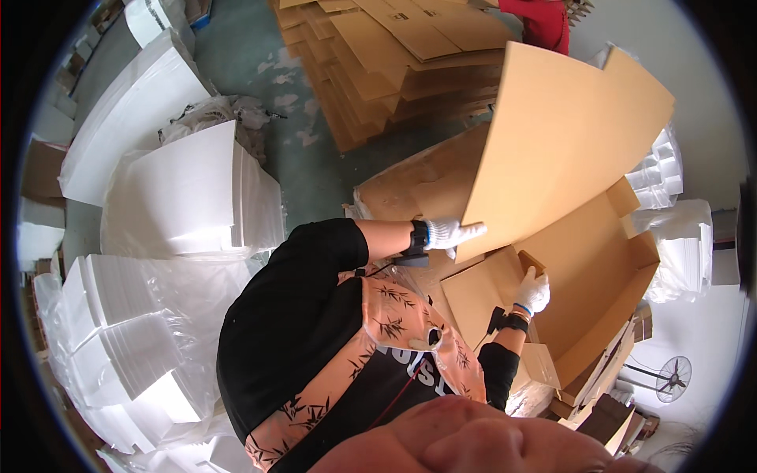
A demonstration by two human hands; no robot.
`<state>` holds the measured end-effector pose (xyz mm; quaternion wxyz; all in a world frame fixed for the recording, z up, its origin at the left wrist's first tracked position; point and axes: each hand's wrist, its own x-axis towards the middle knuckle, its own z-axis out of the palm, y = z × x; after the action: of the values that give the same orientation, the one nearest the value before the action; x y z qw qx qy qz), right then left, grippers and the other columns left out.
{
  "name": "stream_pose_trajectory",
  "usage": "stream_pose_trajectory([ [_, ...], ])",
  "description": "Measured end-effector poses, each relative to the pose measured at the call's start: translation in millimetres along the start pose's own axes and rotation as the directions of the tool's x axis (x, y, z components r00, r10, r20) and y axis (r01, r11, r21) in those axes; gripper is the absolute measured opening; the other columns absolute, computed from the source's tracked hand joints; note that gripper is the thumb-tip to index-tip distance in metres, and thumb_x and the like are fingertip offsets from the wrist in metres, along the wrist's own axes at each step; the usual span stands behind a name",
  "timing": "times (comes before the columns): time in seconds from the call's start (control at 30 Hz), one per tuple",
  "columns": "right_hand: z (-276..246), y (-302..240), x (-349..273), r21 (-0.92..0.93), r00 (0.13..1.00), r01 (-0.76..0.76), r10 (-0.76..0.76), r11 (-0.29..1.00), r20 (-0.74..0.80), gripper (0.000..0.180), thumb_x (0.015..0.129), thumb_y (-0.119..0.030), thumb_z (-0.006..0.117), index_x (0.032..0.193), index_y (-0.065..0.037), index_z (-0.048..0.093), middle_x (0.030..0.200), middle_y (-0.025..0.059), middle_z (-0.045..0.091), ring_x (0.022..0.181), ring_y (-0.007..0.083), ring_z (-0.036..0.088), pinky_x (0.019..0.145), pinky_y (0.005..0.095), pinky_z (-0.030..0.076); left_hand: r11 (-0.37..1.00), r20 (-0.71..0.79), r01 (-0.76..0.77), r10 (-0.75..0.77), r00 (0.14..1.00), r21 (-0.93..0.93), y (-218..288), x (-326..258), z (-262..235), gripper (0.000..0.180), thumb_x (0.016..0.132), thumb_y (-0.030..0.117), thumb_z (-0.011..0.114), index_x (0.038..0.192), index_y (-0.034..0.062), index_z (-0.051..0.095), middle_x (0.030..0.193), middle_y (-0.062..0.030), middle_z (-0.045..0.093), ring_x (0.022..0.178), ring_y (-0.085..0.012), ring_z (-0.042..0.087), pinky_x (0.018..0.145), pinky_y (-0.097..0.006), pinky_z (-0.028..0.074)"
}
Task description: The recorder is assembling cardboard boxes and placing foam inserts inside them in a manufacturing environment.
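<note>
My left hand point(456, 235), in a white knit glove with a dark band at the wrist, is closed on the lower left edge of a large brown cardboard sheet point(564, 134). The sheet stands tilted, rising far above the hand, with a notch cut in its top edge. My right hand point(533, 292), gloved too, grips a small raised flap point(531, 260) on a long cardboard box point(587, 272). That box lies open, its side walls and end flaps folded up. My right fingertips are partly hidden against the flap.
Flat cardboard sheets point(378, 71) are stacked at the far middle, a person's red sleeve point(544, 22) beside them. White foam boards in plastic point(177, 193) stand along the left. At right are wrapped white pieces point(682, 248) and a fan point(673, 379).
</note>
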<state>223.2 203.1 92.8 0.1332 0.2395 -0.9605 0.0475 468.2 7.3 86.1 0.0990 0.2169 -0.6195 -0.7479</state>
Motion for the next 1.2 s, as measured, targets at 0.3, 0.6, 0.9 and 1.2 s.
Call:
stream_pose_trajectory([
  [0.3,-2.4,-1.9,-1.6,0.031,0.998,0.044,-0.045,0.999,0.035,0.05,0.092,-0.046,0.061,0.117,-0.005,0.07,0.099,0.0218,0.073,0.091,0.0378,0.071,0.081,0.0475,0.056,0.95,-0.028,-0.003,-0.006,1.0,-0.313,-25.4,3.8,-22.7,0.062,0.101,0.05,0.052,0.148,0.0127,0.04,0.132,-0.0131,0.061,0.102,-0.0257,0.069,0.06,-0.038,0.064],
  [0.6,25.0,61.9,8.2,0.288,0.973,-0.118,0.051,0.95,0.227,0.056,0.086,-0.05,0.065,0.106,0.002,0.071,0.1,0.028,0.07,0.096,0.0425,0.068,0.086,0.048,0.054,0.641,0.247,0.452,-0.388,0.888,-0.62,-122.9,5.6,21.5,0.071,0.096,0.064,0.05,0.142,0.0104,0.044,0.114,-0.0174,0.07,0.08,-0.0284,0.074,0.063,-0.04,0.064],
  [0.9,7.4,39.9,75.3,0.413,0.822,0.099,-0.308,0.905,0.479,0.058,0.089,-0.055,0.059,0.105,-0.001,0.073,0.097,0.0278,0.071,0.094,0.042,0.069,0.084,0.0463,0.053,0.721,-0.114,0.235,-0.4,0.909,-0.652,-90.1,-30.9,82.2,0.073,0.097,0.065,0.049,0.129,0.0001,0.058,0.104,-0.0169,0.072,0.079,-0.0237,0.072,0.071,-0.036,0.062],
  [1.2,50.4,40.1,70.9,0.768,0.667,-0.336,-0.438,0.546,0.603,0.053,0.096,-0.046,0.062,0.127,-0.003,0.064,0.1,0.0086,0.071,0.085,0.0166,0.067,0.068,0.0292,0.052,0.972,0.124,0.147,-0.172,0.977,0.184,29.7,-42.5,125.5,0.042,0.103,0.038,0.056,0.111,0.0008,0.072,0.097,-0.0082,0.076,0.083,-0.0133,0.071,0.077,-0.028,0.056],
])
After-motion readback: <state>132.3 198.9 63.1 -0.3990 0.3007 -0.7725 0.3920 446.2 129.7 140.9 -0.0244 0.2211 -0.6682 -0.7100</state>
